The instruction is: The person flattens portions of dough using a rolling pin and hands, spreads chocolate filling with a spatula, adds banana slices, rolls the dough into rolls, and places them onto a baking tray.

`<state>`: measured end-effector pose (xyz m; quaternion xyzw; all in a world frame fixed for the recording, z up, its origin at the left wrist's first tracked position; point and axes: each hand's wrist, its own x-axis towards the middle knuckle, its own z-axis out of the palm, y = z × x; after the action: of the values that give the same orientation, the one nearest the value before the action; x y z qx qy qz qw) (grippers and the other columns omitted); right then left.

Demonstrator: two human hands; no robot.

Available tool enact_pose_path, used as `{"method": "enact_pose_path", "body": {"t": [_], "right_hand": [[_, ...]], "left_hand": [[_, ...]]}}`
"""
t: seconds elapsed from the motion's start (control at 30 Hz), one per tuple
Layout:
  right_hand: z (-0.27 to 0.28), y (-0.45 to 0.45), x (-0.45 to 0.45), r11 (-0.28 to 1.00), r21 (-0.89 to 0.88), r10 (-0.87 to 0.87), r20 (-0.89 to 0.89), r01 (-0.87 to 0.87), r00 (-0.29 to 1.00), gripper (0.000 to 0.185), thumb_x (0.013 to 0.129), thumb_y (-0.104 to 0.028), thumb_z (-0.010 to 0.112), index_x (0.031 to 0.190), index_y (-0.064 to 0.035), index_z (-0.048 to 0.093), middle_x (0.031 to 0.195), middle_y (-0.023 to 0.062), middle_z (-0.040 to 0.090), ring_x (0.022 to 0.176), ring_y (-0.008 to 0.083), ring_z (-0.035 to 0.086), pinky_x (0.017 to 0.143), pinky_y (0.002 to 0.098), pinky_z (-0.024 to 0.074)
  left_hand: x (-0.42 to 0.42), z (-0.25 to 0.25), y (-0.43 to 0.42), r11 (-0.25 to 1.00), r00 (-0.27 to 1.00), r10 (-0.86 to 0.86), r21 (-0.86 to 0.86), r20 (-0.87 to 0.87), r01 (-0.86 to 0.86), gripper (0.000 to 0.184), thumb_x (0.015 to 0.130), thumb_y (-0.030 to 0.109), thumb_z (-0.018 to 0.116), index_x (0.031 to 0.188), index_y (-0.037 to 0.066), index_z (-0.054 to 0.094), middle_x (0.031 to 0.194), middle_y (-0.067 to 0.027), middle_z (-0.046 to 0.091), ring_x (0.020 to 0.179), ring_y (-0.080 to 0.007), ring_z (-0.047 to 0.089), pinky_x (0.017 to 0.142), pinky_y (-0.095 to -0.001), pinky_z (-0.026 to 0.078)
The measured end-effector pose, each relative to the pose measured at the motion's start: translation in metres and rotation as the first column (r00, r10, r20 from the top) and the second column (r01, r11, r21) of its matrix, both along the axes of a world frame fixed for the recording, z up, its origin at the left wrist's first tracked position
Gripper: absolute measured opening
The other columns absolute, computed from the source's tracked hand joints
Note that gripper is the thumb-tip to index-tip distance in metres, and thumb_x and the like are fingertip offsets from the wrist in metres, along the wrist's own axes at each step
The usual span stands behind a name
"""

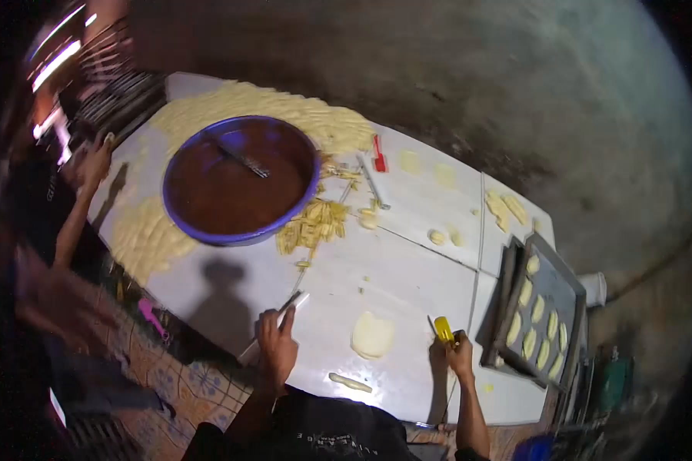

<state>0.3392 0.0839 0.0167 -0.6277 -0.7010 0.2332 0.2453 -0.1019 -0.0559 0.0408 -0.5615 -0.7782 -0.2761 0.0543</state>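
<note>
My left hand (pixel 277 343) is wrapped round a light, straight rod (pixel 297 302) resting at the table's front edge; my fingers hide its middle. My right hand (pixel 459 355) grips a tool with a yellow handle (pixel 444 330); I cannot make out its working end. Between my hands, a flat rounded sheet of pale dough (pixel 373 335) lies on the white table. A small rolled strip of dough (pixel 350 383) sits closer to my body.
A purple basin (pixel 315 188) of brown filling stands among many dough pieces (pixel 284 104) and yellow strips (pixel 315 223). A red-handled tool (pixel 379 154) and metal rod (pixel 373 182) lie behind. Stacked trays (pixel 573 280) hold shaped pieces at right. Another person's hand (pixel 96 161) is at left.
</note>
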Motion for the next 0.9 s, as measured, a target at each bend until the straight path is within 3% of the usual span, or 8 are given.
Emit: {"method": "enact_pose_path", "body": {"t": [0.2, 0.37, 0.43, 0.47, 0.57, 0.7, 0.83, 0.9], "right_hand": [[0.132, 0.036, -0.211, 0.874, -0.156, 0.367, -0.410, -0.460, 0.835, 0.029, 0.103, -0.008, 0.054, 0.128, 0.0057, 0.050, 0.077, 0.0103, 0.069, 0.057, 0.0117, 0.063, 0.052, 0.0271, 0.0506], [0.194, 0.097, -0.378, 0.815, -0.077, 0.557, -0.165, -0.574, 0.814, 0.033, 0.103, -0.008, 0.054, 0.131, 0.0080, 0.051, 0.075, 0.0107, 0.069, 0.053, 0.0135, 0.063, 0.049, 0.0286, 0.0502], [0.171, 0.127, -0.430, 0.615, -0.118, 0.788, 0.043, -0.780, 0.615, 0.037, 0.094, -0.003, 0.057, 0.129, 0.0104, 0.055, 0.076, 0.0142, 0.069, 0.059, 0.0159, 0.065, 0.053, 0.0327, 0.0523], [0.171, 0.116, -0.456, 0.416, 0.185, 0.852, 0.264, -0.890, 0.453, 0.034, 0.090, 0.000, 0.058, 0.122, 0.0106, 0.060, 0.079, 0.0187, 0.069, 0.062, 0.0187, 0.068, 0.055, 0.0351, 0.0532], [0.213, 0.100, -0.509, 0.459, -0.295, 0.866, -0.063, -0.838, 0.496, 0.026, 0.089, -0.005, 0.061, 0.112, 0.0061, 0.067, 0.084, 0.0256, 0.071, 0.073, 0.0329, 0.072, 0.067, 0.0425, 0.0555], [0.175, 0.174, -0.558, 0.286, -0.127, 0.813, 0.557, -0.950, 0.170, 0.025, 0.085, -0.019, 0.068, 0.094, 0.0034, 0.069, 0.082, 0.0216, 0.071, 0.077, 0.0391, 0.070, 0.068, 0.0468, 0.0553], [0.090, 0.233, -0.575, 0.051, -0.202, 0.880, 0.471, -0.978, -0.051, 0.015, 0.081, -0.016, 0.065, 0.083, -0.0010, 0.066, 0.079, 0.0179, 0.069, 0.080, 0.0381, 0.070, 0.069, 0.0470, 0.0546], [0.046, 0.260, -0.580, -0.112, -0.289, 0.904, 0.367, -0.951, -0.218, 0.014, 0.079, -0.015, 0.066, 0.084, -0.0019, 0.066, 0.082, 0.0185, 0.069, 0.080, 0.0372, 0.069, 0.070, 0.0472, 0.0539]], "left_hand": [[-0.006, -0.009, -0.034, 0.957, 0.961, 0.272, -0.120, 0.052, -0.264, 0.062, 0.077, -0.001, 0.064, 0.137, 0.017, 0.060, 0.124, -0.0170, 0.053, 0.118, -0.0375, 0.051, 0.100, -0.0528, 0.042], [-0.012, -0.020, -0.037, 0.963, 0.963, 0.264, -0.071, 0.049, -0.260, 0.067, 0.075, 0.000, 0.064, 0.139, 0.019, 0.060, 0.121, -0.0182, 0.055, 0.115, -0.0412, 0.052, 0.104, -0.0569, 0.042], [-0.016, -0.036, -0.032, 0.953, 0.957, 0.291, 0.090, -0.015, -0.288, 0.057, 0.077, 0.002, 0.064, 0.132, 0.019, 0.066, 0.117, -0.0190, 0.059, 0.110, -0.0409, 0.056, 0.102, -0.0575, 0.043], [-0.016, -0.044, -0.033, 0.949, 0.955, 0.295, 0.116, 0.006, -0.294, 0.054, 0.077, 0.003, 0.064, 0.129, 0.017, 0.067, 0.116, -0.0181, 0.059, 0.108, -0.0393, 0.056, 0.100, -0.0562, 0.043], [-0.018, -0.053, -0.030, 0.931, 0.943, 0.326, 0.154, 0.062, -0.332, 0.047, 0.077, 0.004, 0.062, 0.123, 0.013, 0.070, 0.112, -0.0162, 0.060, 0.105, -0.0359, 0.057, 0.094, -0.0531, 0.042], [-0.018, -0.043, -0.035, 0.934, 0.925, 0.317, 0.098, 0.209, -0.343, 0.047, 0.076, 0.006, 0.063, 0.122, 0.012, 0.069, 0.112, -0.0147, 0.060, 0.109, -0.0348, 0.056, 0.092, -0.0525, 0.040], [-0.016, -0.036, -0.033, 0.908, 0.802, 0.362, 0.013, 0.474, -0.418, 0.044, 0.080, 0.011, 0.063, 0.123, 0.018, 0.067, 0.117, -0.0124, 0.060, 0.111, -0.0343, 0.056, 0.095, -0.0538, 0.040], [-0.013, -0.053, -0.034, 0.910, 0.886, 0.399, 0.014, 0.236, -0.414, 0.043, 0.081, 0.012, 0.063, 0.122, 0.021, 0.068, 0.120, -0.0114, 0.060, 0.110, -0.0345, 0.056, 0.096, -0.0546, 0.039]]}}
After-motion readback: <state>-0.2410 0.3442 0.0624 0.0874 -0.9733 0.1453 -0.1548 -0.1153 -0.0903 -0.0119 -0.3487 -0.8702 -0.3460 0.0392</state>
